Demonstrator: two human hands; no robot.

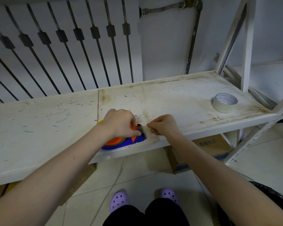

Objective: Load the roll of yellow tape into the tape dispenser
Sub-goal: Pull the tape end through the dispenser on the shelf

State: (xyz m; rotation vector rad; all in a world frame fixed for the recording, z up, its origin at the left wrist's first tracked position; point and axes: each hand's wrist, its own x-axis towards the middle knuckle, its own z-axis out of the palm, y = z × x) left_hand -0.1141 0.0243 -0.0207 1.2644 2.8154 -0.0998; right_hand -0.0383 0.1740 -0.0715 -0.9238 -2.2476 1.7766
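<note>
A blue and orange tape dispenser lies on its side near the front edge of the white shelf. My left hand presses down on top of it and hides most of the roll inside; only a sliver of yellow shows at its left. My right hand sits just right of the dispenser's black front end, with fingers pinched together on what looks like the clear tape end. I cannot make out the strip itself.
A pale roll of tape stands at the shelf's right end beside the white uprights. A cardboard box sits on the tiled floor under the shelf. A radiator cover lines the wall behind.
</note>
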